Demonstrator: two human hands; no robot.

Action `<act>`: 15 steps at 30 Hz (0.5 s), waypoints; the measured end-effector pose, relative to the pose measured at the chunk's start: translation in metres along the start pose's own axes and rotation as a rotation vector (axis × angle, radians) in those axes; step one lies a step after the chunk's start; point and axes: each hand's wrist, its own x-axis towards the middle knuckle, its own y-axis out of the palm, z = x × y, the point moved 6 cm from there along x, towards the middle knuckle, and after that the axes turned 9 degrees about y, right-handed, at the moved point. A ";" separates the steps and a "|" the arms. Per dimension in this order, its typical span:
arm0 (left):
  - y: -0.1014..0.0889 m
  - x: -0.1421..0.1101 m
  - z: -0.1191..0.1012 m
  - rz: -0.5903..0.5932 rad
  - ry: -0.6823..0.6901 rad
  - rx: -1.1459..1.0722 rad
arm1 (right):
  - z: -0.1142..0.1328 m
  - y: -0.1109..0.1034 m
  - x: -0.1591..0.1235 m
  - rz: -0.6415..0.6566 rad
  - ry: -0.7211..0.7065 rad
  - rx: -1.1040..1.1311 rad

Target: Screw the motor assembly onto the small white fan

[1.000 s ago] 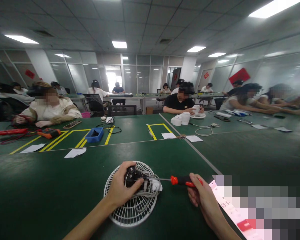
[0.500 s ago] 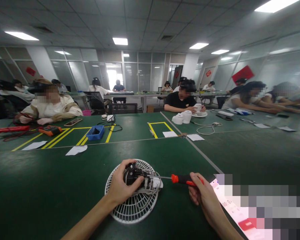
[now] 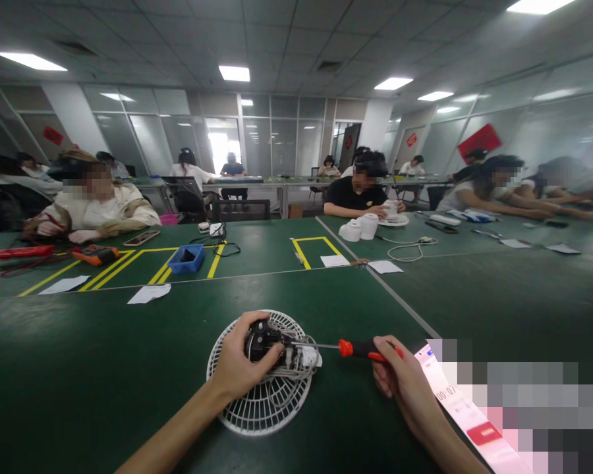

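A round white fan grille (image 3: 261, 418) lies on the green table in front of me. On top of it sits a black fan motor assembly (image 3: 261, 337) with a coiled pale cord (image 3: 296, 375) and a white part (image 3: 310, 357) at its right end. My left hand (image 3: 242, 362) is wrapped round the motor assembly, thumb on the near side. My right hand (image 3: 400, 375) grips the red and black handle of a screwdriver (image 3: 346, 348), held level. Its shaft points left into the assembly; the tip is hidden among the parts.
A lit pink screen (image 3: 454, 401) lies right of my right hand. Farther off are a blue bin (image 3: 186, 259), paper slips (image 3: 149, 293), yellow tape outlines (image 3: 310, 241) and white plastic housings (image 3: 360, 228). A co-worker in black (image 3: 358, 187) sits across the table; others sit left and right.
The view has shifted very slightly. Both hands keep their hold, and the screwdriver stays against the motor assembly with little visible movement.
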 end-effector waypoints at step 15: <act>-0.001 -0.001 0.000 -0.015 0.007 0.025 | 0.012 0.004 -0.009 -0.046 -0.063 0.013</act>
